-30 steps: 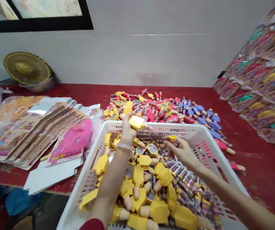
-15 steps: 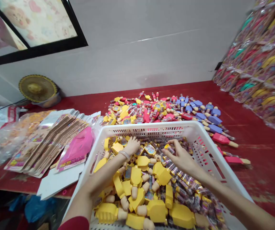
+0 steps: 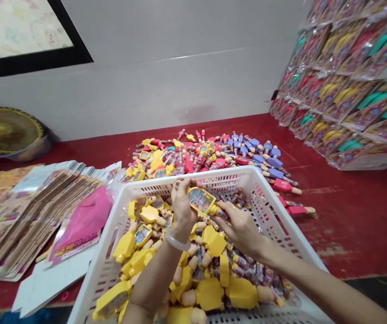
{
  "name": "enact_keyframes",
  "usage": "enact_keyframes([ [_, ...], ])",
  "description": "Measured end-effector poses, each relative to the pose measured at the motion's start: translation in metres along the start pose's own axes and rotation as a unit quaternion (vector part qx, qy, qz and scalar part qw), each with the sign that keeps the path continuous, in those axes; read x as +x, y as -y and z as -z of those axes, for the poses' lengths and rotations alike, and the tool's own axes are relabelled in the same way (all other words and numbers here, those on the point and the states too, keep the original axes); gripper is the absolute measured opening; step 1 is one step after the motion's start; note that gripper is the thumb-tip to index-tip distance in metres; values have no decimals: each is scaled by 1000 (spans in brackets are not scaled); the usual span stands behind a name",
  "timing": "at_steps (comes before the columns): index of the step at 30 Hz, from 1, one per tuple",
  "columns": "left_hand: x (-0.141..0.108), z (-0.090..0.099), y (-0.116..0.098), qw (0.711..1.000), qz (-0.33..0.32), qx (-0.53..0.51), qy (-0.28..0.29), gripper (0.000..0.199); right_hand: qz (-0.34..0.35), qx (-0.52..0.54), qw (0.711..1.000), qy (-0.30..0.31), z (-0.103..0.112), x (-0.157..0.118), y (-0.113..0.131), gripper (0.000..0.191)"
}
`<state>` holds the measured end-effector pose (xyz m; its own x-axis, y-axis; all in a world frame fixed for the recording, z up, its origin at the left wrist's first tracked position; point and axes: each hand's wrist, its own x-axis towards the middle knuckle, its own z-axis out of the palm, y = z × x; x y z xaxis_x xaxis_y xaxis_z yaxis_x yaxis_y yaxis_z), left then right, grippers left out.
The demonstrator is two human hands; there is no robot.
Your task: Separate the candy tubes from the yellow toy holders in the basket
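Over the white plastic basket, left grip holds yellow popsicle-shaped plastic case, right grip clear plastic tube; align them.

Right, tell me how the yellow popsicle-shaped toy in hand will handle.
The yellow popsicle-shaped toy is probably stiff: its outline looks unbent between left hand and right hand. Its broad, flat face suggests sliding rather than rolling when pushed.

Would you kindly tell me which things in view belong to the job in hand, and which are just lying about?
Seemingly part of the job:
held yellow toy
small tube at its end
white basket
other yellow toys in it
loose tubes in it

Apparently lying about for now:
printed cards
pink item on cards
round yellow-edged object
plastic tub beneath it
wrapped packs, right
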<state>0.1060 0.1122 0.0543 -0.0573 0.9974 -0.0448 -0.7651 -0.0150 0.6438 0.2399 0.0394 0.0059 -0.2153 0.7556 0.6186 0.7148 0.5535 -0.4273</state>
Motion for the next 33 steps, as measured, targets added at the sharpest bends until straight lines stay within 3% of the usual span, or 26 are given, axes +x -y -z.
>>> enact_keyframes([
  [8,-10,-1,5,996,-66,47,-48,24,107,-169,979,-44,9,3,5,33],
  [12,-10,0,12,994,-21,58,-90,24,119,-214,969,-38,16,5,11,35],
  [23,-14,-2,13,995,39,55,-71,22,105,-296,949,10,23,-1,31,31],
  [28,-13,-4,11,996,-22,40,-71,26,91,-263,960,-1,20,1,28,30],
  [33,-7,-2,14,996,9,37,-81,22,53,-175,983,-1,10,0,15,29],
])
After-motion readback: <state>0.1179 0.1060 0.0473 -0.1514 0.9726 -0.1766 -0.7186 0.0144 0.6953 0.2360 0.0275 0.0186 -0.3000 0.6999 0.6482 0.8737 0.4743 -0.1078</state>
